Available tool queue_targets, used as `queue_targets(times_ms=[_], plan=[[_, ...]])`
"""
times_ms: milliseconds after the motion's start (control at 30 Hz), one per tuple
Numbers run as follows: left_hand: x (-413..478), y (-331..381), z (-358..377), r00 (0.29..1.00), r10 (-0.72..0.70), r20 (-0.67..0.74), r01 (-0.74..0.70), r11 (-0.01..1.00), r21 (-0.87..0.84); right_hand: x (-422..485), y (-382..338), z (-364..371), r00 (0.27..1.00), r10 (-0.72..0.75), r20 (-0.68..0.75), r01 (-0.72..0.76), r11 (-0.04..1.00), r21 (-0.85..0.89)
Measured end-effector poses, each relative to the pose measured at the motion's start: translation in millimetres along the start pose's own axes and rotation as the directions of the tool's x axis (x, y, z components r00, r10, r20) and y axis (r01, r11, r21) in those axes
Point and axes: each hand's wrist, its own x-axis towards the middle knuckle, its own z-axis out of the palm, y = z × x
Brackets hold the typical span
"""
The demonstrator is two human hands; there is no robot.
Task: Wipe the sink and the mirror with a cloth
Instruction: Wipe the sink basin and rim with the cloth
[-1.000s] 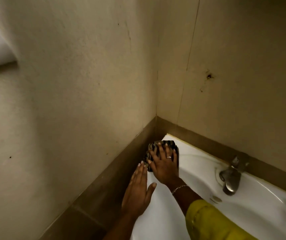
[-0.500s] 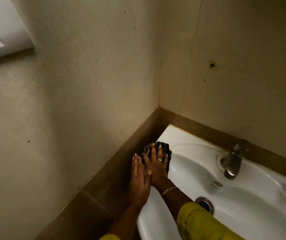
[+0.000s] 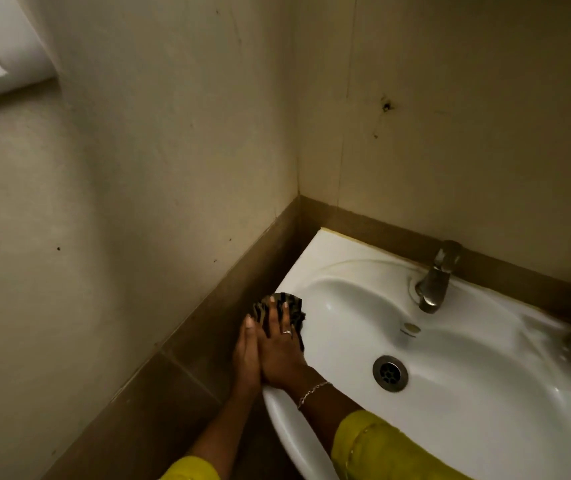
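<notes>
Two hands side by side on left sink rim. Right hand (image 3: 279,355): fingers (image 3: 286,315) spread flat, pressing cloth (image 3: 279,306) down onto rim; ring on one finger, bracelet at wrist. Nothing pinched, palm pressure only. Left hand (image 3: 246,355): fingers straight and pressed together, edge-on along rim's outer side, touching right hand; holding nothing.

Cloth dark, striped, bunched, mostly under right fingers, peeking out ahead of fingertips. Sat on flat left ledge of sink (image 3: 311,265), hard against brown tile band (image 3: 208,317) at wall.

Outward: white bowl, drain (image 3: 390,373) at bottom, tap (image 3: 434,278) at back ledge, closed as far as could be told. Blurred object at right edge, not identified. White frame (image 3: 3,53) at upper left; mirror or not, could not tell.

Step in hand, judged: sink wipe, left rim stage. Bowl, back ledge, tap surround and right side probably pending; mirror not yet started.

Next move, judged: steady downward pressure, stroke along rim toward back corner or down into bowl. Bunched cloth covering little; better opened flat first.
</notes>
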Motion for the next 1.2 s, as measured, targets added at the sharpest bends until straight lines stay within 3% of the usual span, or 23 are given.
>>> queue_targets(times_ms=[200, 433, 800, 900, 967, 1200], plan=[[-1.7, -5.9, -15.4, 0.999, 0.007, 0.052, -0.013, 0.993, 0.116, -20.6, -12.7, 8.5, 0.998, 0.008, 0.06, -0.008, 1.0, 0.001], [-2.8, -2.7, -24.3, 0.99, 0.061, 0.128, -0.075, 0.992, 0.101, -26.7, -23.4, 10.5, 0.994, 0.084, 0.071, -0.085, 0.996, 0.008], [-21.8, -6.8, -31.8, 0.968, 0.086, 0.234, -0.118, 0.985, 0.126, -61.7, -30.4, 37.5, 0.977, 0.177, -0.118, -0.178, 0.984, -0.003], [-24.8, -14.7, -35.8, 0.956, 0.147, 0.255, -0.211, 0.946, 0.247, -70.9, -32.3, 37.5, 0.959, 0.197, -0.201, -0.189, 0.98, 0.06], [-23.9, -17.1, -39.8, 0.936, 0.205, 0.285, -0.296, 0.897, 0.328, -69.5, -33.8, 28.2, 0.966, 0.219, -0.134, -0.215, 0.976, 0.043], [-27.0, -10.4, -47.9, 0.869, 0.261, 0.42, -0.426, 0.826, 0.369, -50.3, -40.1, 30.2, 0.9, 0.418, -0.123, -0.413, 0.909, 0.064]])
